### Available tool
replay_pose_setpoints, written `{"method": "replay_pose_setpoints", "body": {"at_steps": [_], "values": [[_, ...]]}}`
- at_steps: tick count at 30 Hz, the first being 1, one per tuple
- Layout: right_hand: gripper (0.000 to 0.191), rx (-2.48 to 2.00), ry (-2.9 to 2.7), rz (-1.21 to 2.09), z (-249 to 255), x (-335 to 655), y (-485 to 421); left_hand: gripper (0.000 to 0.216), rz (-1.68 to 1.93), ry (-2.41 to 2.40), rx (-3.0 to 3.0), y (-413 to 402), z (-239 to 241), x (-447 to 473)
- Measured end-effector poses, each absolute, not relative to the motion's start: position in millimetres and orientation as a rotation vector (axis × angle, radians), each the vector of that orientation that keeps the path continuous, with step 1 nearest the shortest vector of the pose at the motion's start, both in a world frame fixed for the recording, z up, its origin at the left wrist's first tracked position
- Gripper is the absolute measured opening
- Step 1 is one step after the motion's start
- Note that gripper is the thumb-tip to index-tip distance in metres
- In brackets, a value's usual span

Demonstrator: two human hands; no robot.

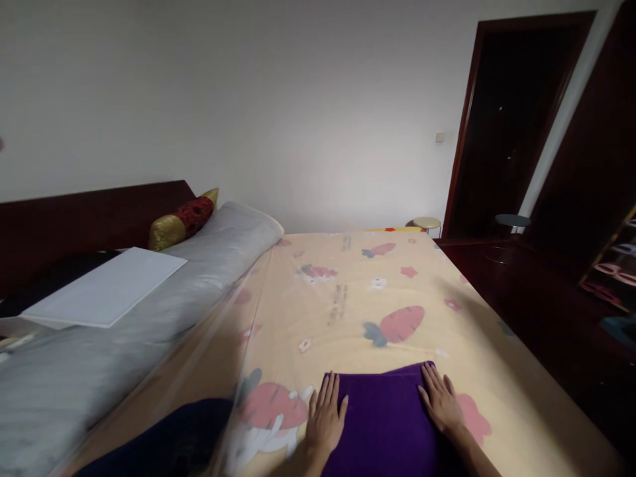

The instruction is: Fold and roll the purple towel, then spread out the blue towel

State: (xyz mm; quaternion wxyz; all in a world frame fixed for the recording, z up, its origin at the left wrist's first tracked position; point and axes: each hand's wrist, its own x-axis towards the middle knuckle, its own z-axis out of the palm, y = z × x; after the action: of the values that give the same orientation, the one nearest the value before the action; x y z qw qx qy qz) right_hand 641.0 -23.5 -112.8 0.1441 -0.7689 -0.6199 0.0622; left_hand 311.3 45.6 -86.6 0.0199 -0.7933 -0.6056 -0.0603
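Observation:
A folded purple cloth (pixel 385 414) lies on the near part of a bed covered by a pale yellow sheet (pixel 348 298) printed with carrots and rabbits. My left hand (pixel 325 417) rests flat on the cloth's left edge, fingers stretched out and together. On the cloth's right edge my right hand (pixel 440 401) lies flat, fingers spread slightly. Neither hand grips anything.
A long grey bolster (pixel 149 311) runs along the bed's left side, with a white flat board (pixel 106 288) on it and a red and gold cushion (pixel 183 218) by the dark headboard. A dark blue garment (pixel 169 440) lies near left. Dark wooden furniture and a doorway (pixel 511 126) stand right.

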Motion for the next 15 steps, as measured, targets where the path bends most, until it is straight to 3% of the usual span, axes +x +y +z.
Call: {"method": "replay_pose_setpoints", "body": {"at_steps": [3,8,15], "values": [[0.062,-2.188,-1.753,0.126,-104,609,-17,0.054,-0.230,-1.860,-2.442,41,-85,329],[0.053,-1.752,-2.110,0.307,-96,547,-10,0.054,-0.278,-1.651,-2.733,27,-92,374],[0.066,-2.177,-1.772,0.224,-119,629,-21,0.056,-0.191,-1.956,-2.442,37,-91,318]]}}
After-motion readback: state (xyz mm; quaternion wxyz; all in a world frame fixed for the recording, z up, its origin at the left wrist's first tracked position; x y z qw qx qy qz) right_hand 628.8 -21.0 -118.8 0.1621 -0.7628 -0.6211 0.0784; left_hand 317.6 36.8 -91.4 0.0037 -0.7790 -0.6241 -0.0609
